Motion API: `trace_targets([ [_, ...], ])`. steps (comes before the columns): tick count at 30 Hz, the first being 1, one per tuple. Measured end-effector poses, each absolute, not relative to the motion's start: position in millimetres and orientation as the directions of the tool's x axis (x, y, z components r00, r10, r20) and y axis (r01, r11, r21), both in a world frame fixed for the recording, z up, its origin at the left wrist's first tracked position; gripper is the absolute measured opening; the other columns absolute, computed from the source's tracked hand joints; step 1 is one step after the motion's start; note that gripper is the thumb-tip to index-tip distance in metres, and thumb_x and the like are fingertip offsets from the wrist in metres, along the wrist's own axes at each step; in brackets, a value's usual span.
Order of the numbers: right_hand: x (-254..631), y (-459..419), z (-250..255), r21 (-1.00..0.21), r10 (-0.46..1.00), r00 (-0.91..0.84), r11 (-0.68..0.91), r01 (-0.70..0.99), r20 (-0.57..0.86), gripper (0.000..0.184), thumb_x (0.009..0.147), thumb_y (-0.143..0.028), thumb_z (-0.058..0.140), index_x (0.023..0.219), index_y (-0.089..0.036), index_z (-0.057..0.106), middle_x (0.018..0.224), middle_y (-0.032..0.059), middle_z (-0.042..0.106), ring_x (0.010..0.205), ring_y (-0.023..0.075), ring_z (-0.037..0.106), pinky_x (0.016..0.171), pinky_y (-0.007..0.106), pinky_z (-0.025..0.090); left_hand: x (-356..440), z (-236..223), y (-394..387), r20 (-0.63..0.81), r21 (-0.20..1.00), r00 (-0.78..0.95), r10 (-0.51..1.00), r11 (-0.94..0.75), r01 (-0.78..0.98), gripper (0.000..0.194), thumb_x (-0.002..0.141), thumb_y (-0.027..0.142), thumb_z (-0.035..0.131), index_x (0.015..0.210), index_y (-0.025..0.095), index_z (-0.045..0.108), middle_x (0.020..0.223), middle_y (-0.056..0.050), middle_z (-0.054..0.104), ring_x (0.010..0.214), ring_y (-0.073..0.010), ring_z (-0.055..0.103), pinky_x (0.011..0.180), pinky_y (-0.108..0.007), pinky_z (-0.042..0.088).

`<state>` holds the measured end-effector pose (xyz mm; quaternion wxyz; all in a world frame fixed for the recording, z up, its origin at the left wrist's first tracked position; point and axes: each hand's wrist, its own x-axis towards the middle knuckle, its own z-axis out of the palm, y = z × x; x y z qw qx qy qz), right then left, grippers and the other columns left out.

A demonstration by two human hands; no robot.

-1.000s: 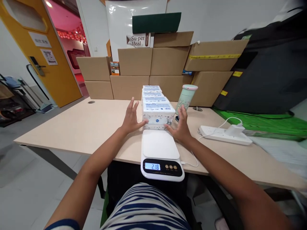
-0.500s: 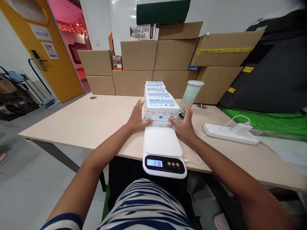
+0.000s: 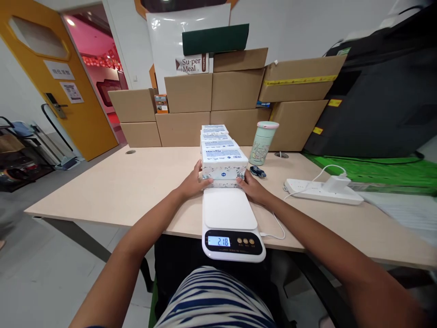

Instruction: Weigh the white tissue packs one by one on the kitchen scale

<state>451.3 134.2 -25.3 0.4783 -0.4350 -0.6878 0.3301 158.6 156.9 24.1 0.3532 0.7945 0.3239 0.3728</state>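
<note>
Cardboard boxes (image 3: 182, 130) line the far edge of a pale bench (image 3: 146, 177). The left hand (image 3: 191, 184) and right hand (image 3: 254, 187) clasp the stacked tissue packs (image 3: 223, 169) on it from both sides, thumbs low in front, just beyond a white scale (image 3: 229, 209) reading 2.18; a mint bottle (image 3: 263, 143) stands to the right.

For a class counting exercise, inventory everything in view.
packs: several, white, mid table
scale: 1, white, front edge
bottle: 1, mint, right of packs
small object: 1, blue, before bottle
power strip: 1, white, table right
table: 1, beige, centre
cartons: several, brown, behind table
meal box: 1, white, atop cartons
panel: 1, green, above meal box
door: 1, yellow, left
bulky item: 1, black, right
shirt: 1, blue and white, bottom
left hand: 1, bare, packs' left
right hand: 1, bare, packs' right
</note>
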Motion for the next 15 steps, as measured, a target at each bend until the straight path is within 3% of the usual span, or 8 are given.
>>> trace_targets([
  [5, 447.7, 130.9, -19.8, -0.890, 0.929, -0.152, 0.367, 0.271, 0.337, 0.088, 0.089, -0.086, 0.059, 0.154, -0.027, 0.051, 0.157, 0.0155, 0.064, 0.145, 0.0368, 0.061, 0.124, 0.059, 0.047, 158.3, 29.8, 151.3, 0.296, 0.831, 0.549, 0.782, -0.494, 0.256, 0.108, 0.088, 0.070, 0.075, 0.171, 0.022, 0.025, 0.173, -0.020, 0.043, 0.159, -0.0424, 0.043, 0.131, -0.058, 0.037],
  [9, 447.1, 128.0, -17.8, -0.887, 0.933, -0.151, 0.357, 0.292, 0.326, 0.084, 0.092, -0.082, 0.060, 0.153, -0.024, 0.054, 0.159, 0.0171, 0.062, 0.147, 0.0378, 0.059, 0.126, 0.060, 0.044, 158.3, 31.6, 149.6, 0.287, 0.854, 0.544, 0.789, -0.468, 0.228, 0.105, 0.088, 0.070, 0.076, 0.169, 0.022, 0.031, 0.168, -0.021, 0.049, 0.155, -0.0442, 0.048, 0.130, -0.062, 0.038],
  [12, 447.4, 129.0, -20.0, -0.886, 0.929, -0.154, 0.368, 0.282, 0.337, 0.084, 0.095, -0.079, 0.058, 0.159, -0.026, 0.047, 0.163, 0.0160, 0.058, 0.149, 0.0350, 0.057, 0.127, 0.058, 0.043, 158.6, 30.8, 150.7, 0.279, 0.868, 0.535, 0.797, -0.448, 0.215, 0.103, 0.087, 0.070, 0.077, 0.167, 0.023, 0.034, 0.167, -0.020, 0.051, 0.154, -0.0444, 0.050, 0.128, -0.063, 0.039],
  [15, 448.3, 133.0, -23.8, -0.867, 0.909, -0.155, 0.416, 0.274, 0.387, 0.090, 0.097, -0.075, 0.058, 0.169, -0.031, 0.029, 0.163, 0.0145, 0.058, 0.148, 0.0315, 0.059, 0.124, 0.060, 0.046, 159.8, 30.7, 150.6, 0.274, 0.869, 0.519, 0.810, -0.439, 0.226, 0.104, 0.085, 0.072, 0.078, 0.167, 0.022, 0.036, 0.166, -0.021, 0.052, 0.153, -0.0456, 0.050, 0.127, -0.063, 0.040],
])
